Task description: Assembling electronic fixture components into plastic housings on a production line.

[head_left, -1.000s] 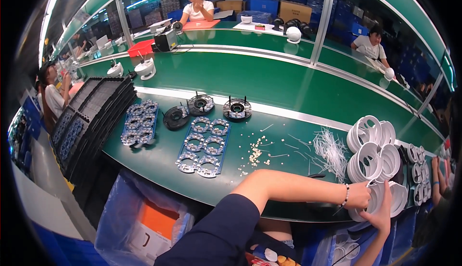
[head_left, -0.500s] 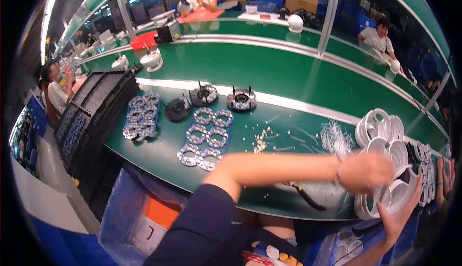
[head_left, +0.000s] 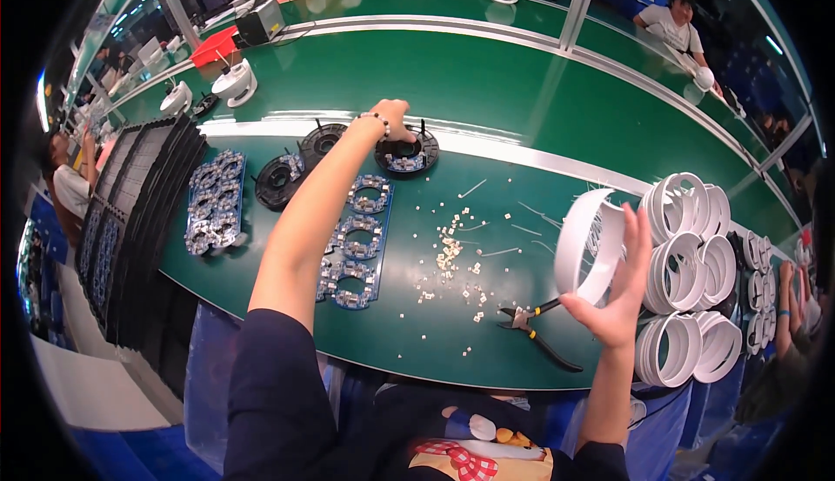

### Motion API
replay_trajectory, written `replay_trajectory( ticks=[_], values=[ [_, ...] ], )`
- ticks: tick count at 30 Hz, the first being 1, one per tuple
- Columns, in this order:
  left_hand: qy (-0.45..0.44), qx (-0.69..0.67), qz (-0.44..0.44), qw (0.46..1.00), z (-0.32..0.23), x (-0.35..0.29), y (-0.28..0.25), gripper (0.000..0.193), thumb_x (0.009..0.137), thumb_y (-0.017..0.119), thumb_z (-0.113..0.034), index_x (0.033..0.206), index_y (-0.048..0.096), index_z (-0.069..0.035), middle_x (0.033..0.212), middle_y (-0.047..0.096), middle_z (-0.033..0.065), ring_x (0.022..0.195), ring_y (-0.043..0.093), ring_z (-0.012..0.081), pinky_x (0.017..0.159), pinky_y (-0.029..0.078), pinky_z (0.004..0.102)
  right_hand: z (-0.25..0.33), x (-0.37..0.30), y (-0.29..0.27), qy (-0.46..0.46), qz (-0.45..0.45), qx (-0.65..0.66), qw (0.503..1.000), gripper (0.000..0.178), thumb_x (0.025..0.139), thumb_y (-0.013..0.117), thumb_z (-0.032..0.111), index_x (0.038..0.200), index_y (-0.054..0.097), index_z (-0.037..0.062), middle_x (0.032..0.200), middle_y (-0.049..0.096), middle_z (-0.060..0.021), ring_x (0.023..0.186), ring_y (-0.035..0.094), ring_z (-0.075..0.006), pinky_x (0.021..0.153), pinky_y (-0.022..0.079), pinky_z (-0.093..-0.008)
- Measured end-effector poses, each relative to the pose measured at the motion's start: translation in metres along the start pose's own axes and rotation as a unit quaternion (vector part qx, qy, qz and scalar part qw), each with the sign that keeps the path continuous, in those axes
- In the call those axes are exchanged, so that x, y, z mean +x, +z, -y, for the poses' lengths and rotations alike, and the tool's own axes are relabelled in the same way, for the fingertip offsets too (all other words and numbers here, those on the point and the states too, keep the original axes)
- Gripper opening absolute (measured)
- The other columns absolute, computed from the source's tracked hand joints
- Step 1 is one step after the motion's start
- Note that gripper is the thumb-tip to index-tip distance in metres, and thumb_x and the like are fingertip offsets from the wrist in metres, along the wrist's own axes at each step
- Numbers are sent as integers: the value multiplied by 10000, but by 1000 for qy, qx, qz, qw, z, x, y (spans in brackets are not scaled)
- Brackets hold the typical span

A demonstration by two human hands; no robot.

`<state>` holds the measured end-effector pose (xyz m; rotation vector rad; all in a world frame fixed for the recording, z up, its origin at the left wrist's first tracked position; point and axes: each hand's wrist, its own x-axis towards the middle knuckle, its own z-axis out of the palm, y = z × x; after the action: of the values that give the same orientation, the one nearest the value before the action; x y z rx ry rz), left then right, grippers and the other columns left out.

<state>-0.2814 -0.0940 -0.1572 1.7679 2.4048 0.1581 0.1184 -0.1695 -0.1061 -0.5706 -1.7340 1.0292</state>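
My left hand (head_left: 393, 122) reaches to the far side of the bench, fingers curled over a black round base (head_left: 409, 161) with a small circuit board on it; the wrist wears a beaded bracelet. Part of its grip is hidden. In my right hand (head_left: 616, 307) a wide white plastic ring (head_left: 574, 250) stands on edge above the bench, held between thumb and fingers. Two more black round bases (head_left: 277, 183) lie left of my left hand. Beneath my left forearm is a blue panel of ring-shaped circuit boards (head_left: 358, 250), partly covered.
Cutting pliers (head_left: 539, 339) and scattered small white connectors (head_left: 448, 255) lie mid-bench. Stacked white rings (head_left: 670, 350) stand at right. Another circuit board panel (head_left: 213, 203) and black trays (head_left: 143, 194) are at left. Co-workers sit beyond the green conveyor (head_left: 435, 63).
My left hand has gone from the ring stacks at right across to the black base. My right hand has lifted a white ring leftward from the stacks. The head view has shifted.
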Motion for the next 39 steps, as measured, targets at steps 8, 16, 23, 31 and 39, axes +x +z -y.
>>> replay_trajectory(
  ticks=[8,16,23,31,39],
  values=[
    [0,-263,-121,957,-33,-30,-27,286,668,680,-187,889,615,-16,857,632,133,771,611,211,718,472,295,-13,-1,2,81,11,119,990,1109,491,793,142,1335,87,2,1327,222,-190,1198,319,-264,972,303,-357],
    [-12,-755,-104,648,-179,-159,17,231,822,522,-45,1025,434,20,951,578,103,834,565,134,734,473,258,-24,15,29,64,-60,100,991,1049,515,816,210,1288,159,-55,1284,260,-210,1160,342,-264,971,284,-353],
    [79,-931,236,267,-170,-173,25,699,836,287,-573,1293,277,-45,1270,369,158,1185,355,293,983,296,454,-34,11,35,14,12,-94,995,1101,481,805,348,1286,170,-54,1204,319,-236,1156,294,-362,964,275,-428],
    [-31,-927,183,326,-162,-169,42,497,869,280,-415,1178,453,-66,1157,496,130,1063,481,271,923,384,424,-35,12,40,23,92,-146,985,1126,432,832,324,1303,205,-17,1240,328,-229,1158,361,-320,983,287,-392],
    [56,-946,222,231,-154,-168,60,477,872,260,-386,1161,473,-71,1132,518,119,1017,512,255,883,418,405,-22,9,40,-94,178,-249,947,1080,426,819,342,1286,256,11,1299,271,-252,1192,292,-383,969,268,-444]
  ],
)
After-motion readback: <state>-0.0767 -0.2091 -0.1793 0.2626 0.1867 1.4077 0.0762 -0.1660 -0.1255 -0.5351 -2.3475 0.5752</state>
